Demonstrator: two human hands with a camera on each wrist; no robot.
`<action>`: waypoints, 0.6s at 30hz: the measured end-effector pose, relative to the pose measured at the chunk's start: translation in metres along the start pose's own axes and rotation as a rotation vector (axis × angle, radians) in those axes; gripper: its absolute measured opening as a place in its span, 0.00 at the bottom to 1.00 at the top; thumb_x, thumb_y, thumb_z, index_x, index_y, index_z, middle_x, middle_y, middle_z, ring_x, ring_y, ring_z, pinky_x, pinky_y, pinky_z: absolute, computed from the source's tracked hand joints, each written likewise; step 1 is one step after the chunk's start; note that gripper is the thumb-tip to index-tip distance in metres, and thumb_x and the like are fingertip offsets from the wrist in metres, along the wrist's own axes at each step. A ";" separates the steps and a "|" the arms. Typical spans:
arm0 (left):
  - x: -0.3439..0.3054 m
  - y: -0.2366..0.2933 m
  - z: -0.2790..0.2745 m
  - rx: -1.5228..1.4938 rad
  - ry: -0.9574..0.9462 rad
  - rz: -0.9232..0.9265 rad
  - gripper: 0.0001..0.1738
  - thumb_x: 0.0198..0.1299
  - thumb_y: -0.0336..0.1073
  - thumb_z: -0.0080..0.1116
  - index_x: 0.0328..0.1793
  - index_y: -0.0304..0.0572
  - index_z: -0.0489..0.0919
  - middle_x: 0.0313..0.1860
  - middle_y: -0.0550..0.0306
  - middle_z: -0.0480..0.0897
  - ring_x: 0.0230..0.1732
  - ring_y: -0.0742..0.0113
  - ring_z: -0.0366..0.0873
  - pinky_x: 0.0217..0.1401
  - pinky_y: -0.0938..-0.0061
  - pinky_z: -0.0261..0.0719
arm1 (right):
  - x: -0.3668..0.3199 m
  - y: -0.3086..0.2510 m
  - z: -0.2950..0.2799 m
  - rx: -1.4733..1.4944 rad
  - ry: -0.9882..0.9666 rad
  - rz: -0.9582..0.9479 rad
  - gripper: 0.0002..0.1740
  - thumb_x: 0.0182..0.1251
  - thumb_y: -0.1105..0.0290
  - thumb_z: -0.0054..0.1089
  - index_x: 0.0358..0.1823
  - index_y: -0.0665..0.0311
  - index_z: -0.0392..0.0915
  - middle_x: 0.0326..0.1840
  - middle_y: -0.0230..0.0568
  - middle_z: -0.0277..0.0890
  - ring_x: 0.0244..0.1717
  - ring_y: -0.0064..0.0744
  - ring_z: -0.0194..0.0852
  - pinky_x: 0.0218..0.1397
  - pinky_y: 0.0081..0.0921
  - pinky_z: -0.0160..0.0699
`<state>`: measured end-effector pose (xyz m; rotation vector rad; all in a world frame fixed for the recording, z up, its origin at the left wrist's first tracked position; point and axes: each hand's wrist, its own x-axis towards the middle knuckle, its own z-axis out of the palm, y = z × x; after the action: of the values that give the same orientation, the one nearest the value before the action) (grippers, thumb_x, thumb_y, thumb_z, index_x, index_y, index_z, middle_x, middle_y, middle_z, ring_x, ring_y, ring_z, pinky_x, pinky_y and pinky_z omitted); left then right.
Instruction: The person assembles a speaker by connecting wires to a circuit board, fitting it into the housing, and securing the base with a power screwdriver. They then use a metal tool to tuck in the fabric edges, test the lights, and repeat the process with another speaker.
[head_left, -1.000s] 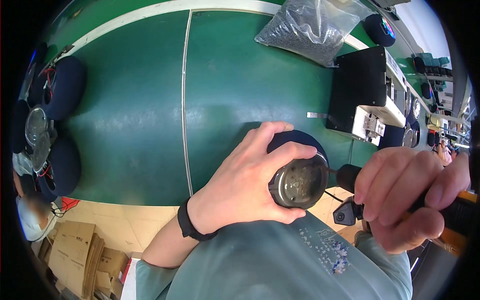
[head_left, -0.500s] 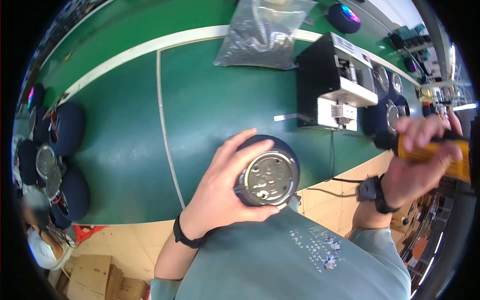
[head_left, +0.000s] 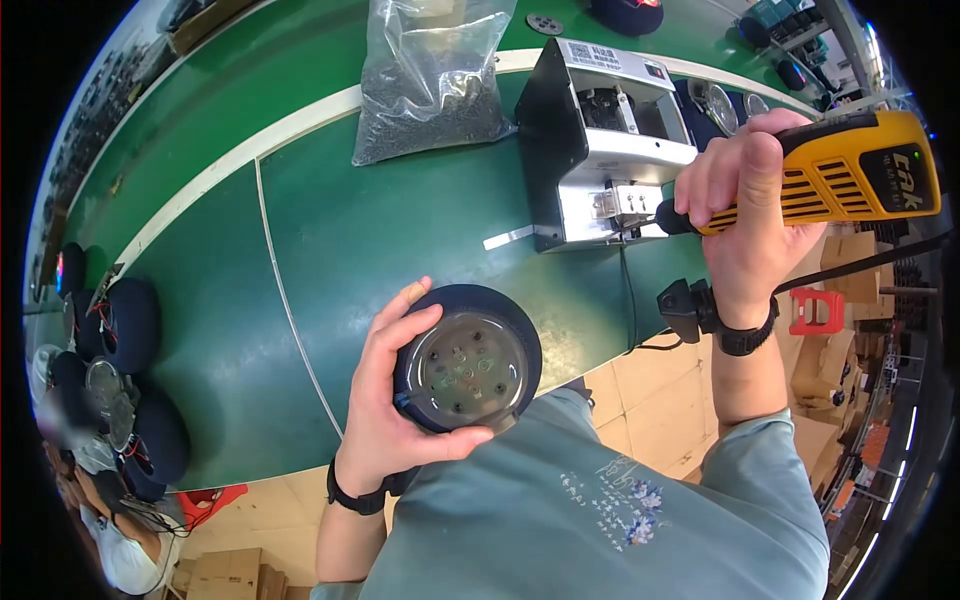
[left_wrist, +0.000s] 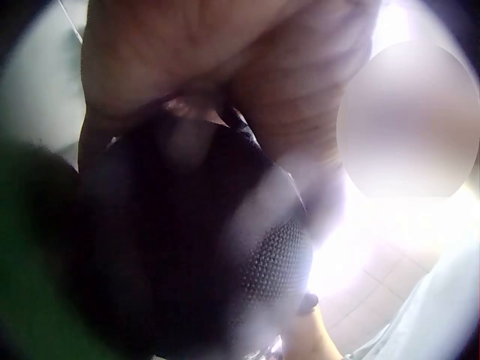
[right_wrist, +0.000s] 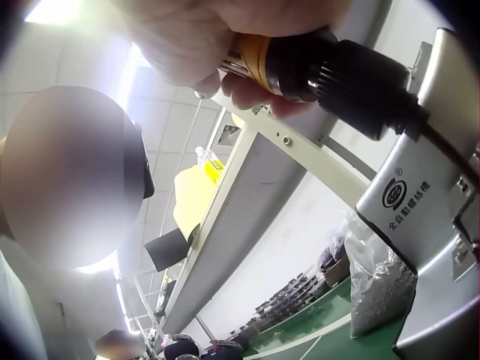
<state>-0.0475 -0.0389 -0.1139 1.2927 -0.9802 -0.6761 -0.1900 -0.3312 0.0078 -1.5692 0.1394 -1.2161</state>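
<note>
My left hand (head_left: 385, 410) grips a round speaker (head_left: 470, 372) by its side, fingers on one edge and thumb on the other. The dark mesh side of the speaker fills much of the left wrist view. Its smoky see-through base, with several screw holes, faces up toward the head camera. Fingers of my right hand (head_left: 748, 215) wrap around a yellow and black electric screwdriver (head_left: 855, 172). The thin bit points at the metal block on the front of a silver and black screw feeder (head_left: 625, 150). In the right wrist view, the screwdriver's black nose (right_wrist: 360, 86) is beside the feeder.
A clear bag of small dark screws (head_left: 430, 100) stands behind, left of the feeder. More dark speakers (head_left: 135, 325) line the left table end, near another person. Further speakers sit beyond the feeder. A cable (head_left: 870, 260) trails from the screwdriver past my right wrist.
My right hand has carried the screwdriver from the speaker's base across to the front of the screw feeder. The left hand keeps its grip on the speaker. The head view has shifted right.
</note>
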 end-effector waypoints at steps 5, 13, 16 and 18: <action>0.008 0.014 -0.003 0.150 -0.066 0.013 0.62 0.36 0.46 0.97 0.82 0.40 0.79 0.85 0.31 0.70 0.89 0.38 0.68 0.85 0.47 0.74 | 0.000 0.000 0.009 -0.061 -0.026 0.003 0.08 0.81 0.76 0.73 0.46 0.68 0.80 0.21 0.31 0.76 0.16 0.24 0.74 0.21 0.23 0.72; 0.004 0.011 -0.001 0.120 0.001 0.001 0.59 0.35 0.45 0.97 0.80 0.41 0.82 0.85 0.35 0.72 0.85 0.39 0.72 0.84 0.48 0.75 | -0.003 -0.017 0.022 -0.137 -0.071 0.269 0.15 0.96 0.62 0.51 0.69 0.64 0.75 0.25 0.24 0.59 0.18 0.20 0.59 0.23 0.27 0.67; 0.003 0.011 -0.001 0.161 0.030 -0.015 0.56 0.35 0.44 0.96 0.78 0.44 0.85 0.84 0.37 0.73 0.83 0.39 0.73 0.82 0.47 0.76 | -0.012 -0.043 0.051 0.242 -0.252 0.110 0.22 0.98 0.55 0.45 0.74 0.63 0.75 0.25 0.23 0.64 0.18 0.17 0.60 0.23 0.24 0.69; 0.004 0.009 -0.001 0.135 0.023 0.020 0.56 0.35 0.45 0.96 0.77 0.46 0.85 0.83 0.38 0.74 0.81 0.39 0.74 0.81 0.47 0.76 | -0.004 -0.056 0.054 0.401 -0.542 0.169 0.24 0.92 0.57 0.58 0.78 0.60 0.68 0.32 0.41 0.76 0.22 0.37 0.75 0.28 0.41 0.83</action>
<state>-0.0458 -0.0404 -0.1043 1.4038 -1.0332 -0.5867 -0.1790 -0.2704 0.0553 -1.4396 -0.3014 -0.6074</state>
